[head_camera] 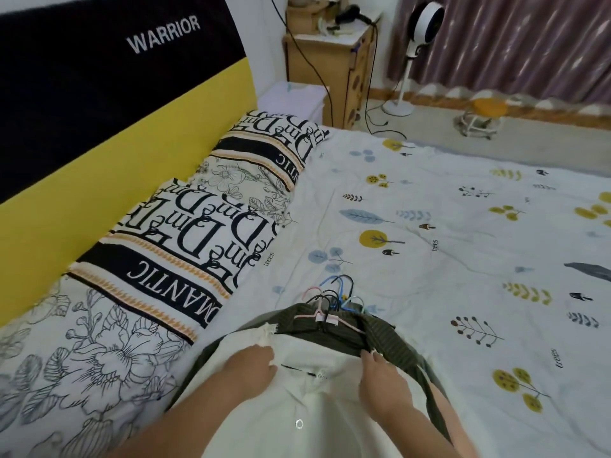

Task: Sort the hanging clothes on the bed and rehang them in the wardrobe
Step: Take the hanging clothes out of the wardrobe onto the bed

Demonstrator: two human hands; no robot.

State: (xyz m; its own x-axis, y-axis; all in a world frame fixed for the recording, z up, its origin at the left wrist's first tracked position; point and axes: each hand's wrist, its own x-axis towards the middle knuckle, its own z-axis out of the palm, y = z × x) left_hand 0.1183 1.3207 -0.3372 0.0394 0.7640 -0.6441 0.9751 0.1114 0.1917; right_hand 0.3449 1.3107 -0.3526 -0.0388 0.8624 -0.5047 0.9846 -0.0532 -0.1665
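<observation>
White shirt (297,408) gripped at its collar by both hands (251,363).

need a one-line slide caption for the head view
Both hands, left hand and right hand, work a white shirt atop a dark green garment, hanger hooks bunched on the bed.

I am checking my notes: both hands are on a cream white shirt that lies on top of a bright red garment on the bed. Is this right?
Not quite. In the head view the garment under the cream white shirt is dark olive green with fine stripes, not bright red. The rest holds: the left hand and right hand are both on the shirt, on the bed.
</observation>
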